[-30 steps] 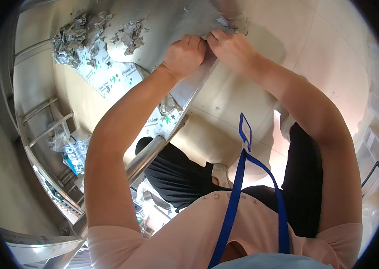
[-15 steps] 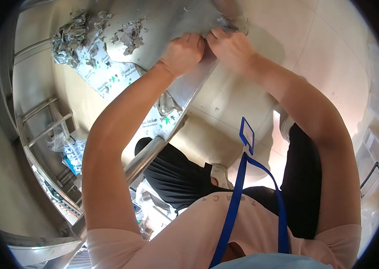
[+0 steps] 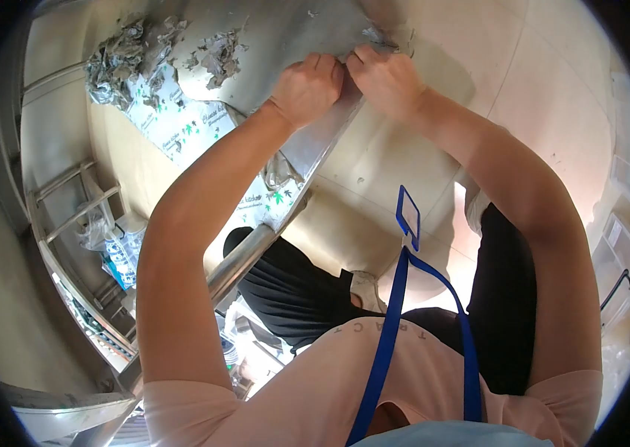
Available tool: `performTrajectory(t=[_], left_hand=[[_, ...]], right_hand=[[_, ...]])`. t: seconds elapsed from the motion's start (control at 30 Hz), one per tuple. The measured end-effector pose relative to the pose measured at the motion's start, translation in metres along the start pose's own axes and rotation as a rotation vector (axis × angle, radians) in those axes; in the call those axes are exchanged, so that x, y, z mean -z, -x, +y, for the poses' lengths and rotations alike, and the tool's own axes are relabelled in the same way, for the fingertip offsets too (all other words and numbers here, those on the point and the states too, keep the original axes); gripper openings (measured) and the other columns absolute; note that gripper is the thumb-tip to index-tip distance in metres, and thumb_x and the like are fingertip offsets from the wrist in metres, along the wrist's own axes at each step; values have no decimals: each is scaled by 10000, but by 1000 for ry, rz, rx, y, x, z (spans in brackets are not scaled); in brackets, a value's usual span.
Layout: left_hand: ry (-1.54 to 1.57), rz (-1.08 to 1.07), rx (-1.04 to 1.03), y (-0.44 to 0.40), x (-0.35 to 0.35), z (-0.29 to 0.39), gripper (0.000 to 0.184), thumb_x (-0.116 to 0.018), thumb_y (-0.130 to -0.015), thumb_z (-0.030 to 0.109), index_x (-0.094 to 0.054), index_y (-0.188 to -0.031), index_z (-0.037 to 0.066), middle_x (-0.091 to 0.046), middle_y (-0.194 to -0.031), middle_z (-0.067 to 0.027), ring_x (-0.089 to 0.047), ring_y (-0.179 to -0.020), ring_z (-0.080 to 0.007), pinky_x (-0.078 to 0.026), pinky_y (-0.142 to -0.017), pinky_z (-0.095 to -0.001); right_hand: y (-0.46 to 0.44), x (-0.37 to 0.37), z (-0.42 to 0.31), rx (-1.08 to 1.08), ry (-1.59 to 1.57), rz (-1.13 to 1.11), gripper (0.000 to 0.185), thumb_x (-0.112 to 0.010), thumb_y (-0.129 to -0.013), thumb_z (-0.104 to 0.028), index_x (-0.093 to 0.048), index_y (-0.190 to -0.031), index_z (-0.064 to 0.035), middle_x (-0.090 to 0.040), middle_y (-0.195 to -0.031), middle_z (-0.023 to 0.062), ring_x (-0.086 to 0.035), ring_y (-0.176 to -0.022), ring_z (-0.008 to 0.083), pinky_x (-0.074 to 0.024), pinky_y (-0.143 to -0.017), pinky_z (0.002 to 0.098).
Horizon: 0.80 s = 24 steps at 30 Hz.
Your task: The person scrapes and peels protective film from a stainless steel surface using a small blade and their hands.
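Observation:
Both my hands are at the edge of a metal shelf, their knuckles nearly touching. My left hand has its fingers curled together on the shelf's rim. My right hand pinches at the same edge, beside a small grey torn scrap. Whatever lies between the fingertips is hidden or too small to name. Left of my hands, a printed foil liner sheet with green leaf marks covers part of the surface. Crumpled grey scraps are heaped at the far left, with a smaller torn clump nearer my left hand.
A metal tube runs along the near side, under my left forearm. Lower left is a rack holding blue-and-white items. Clear plastic bins stand at the right. A blue lanyard with a badge hangs from my neck.
My hands have barely shifted, staying closed at the shelf edge. The lanyard badge has swung slightly. The scraps and liner lie as before.

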<state>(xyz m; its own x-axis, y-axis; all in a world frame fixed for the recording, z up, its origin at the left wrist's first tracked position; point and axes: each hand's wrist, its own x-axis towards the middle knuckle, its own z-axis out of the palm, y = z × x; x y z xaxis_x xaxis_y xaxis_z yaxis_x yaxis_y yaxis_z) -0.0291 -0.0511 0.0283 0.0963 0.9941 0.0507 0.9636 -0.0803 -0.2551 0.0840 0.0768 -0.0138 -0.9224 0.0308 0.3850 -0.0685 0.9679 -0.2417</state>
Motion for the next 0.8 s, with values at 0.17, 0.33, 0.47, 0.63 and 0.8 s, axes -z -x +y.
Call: performTrajectory(t=[0.17, 0.33, 0.47, 0.63, 0.8], left_hand=[[59, 33, 6, 1, 2, 6, 88, -538, -631, 122, -527, -698, 67, -492, -702, -41, -530, -664, -174, -465, -485, -251], [23, 126, -31, 1, -5, 3, 47, -551, -599, 141, -539, -606, 97, -482, -653, -17, -516, -631, -146, -448, -439, -247], [4, 0, 22, -3, -2, -3, 84, -528, -643, 125, -535, -703, 66, -484, -691, -43, -529, -646, -170, -455, -481, -257], [40, 40, -20, 0, -4, 1, 78, -530, -640, 125, -533, -700, 76, -483, -691, -40, -530, -649, -162, -452, -467, -255], [25, 26, 10, -2, -2, -1, 84, -538, -635, 128, -534, -700, 76, -485, -698, -36, -532, -654, -160, -454, -470, -250]], right_hand=[[9, 4, -5, 9, -32, 47, 108, -566, -651, -81, -544, -749, -41, -517, -769, 59, -572, -538, 167, -465, -422, 261], [10, 2, -4, 8, -22, 93, 85, -560, -649, -74, -527, -725, -54, -514, -765, 56, -580, -548, 170, -468, -431, 265], [3, 1, 0, 3, -5, 19, 85, -553, -655, -70, -532, -736, -54, -516, -770, 58, -583, -555, 175, -473, -444, 268], [8, -2, -2, -15, -15, 80, 97, -550, -663, -77, -543, -756, -52, -519, -773, 55, -590, -565, 174, -474, -450, 260], [8, 1, -1, -18, -15, 70, 115, -550, -672, -80, -551, -783, -48, -527, -783, 55, -591, -563, 180, -483, -459, 266]])
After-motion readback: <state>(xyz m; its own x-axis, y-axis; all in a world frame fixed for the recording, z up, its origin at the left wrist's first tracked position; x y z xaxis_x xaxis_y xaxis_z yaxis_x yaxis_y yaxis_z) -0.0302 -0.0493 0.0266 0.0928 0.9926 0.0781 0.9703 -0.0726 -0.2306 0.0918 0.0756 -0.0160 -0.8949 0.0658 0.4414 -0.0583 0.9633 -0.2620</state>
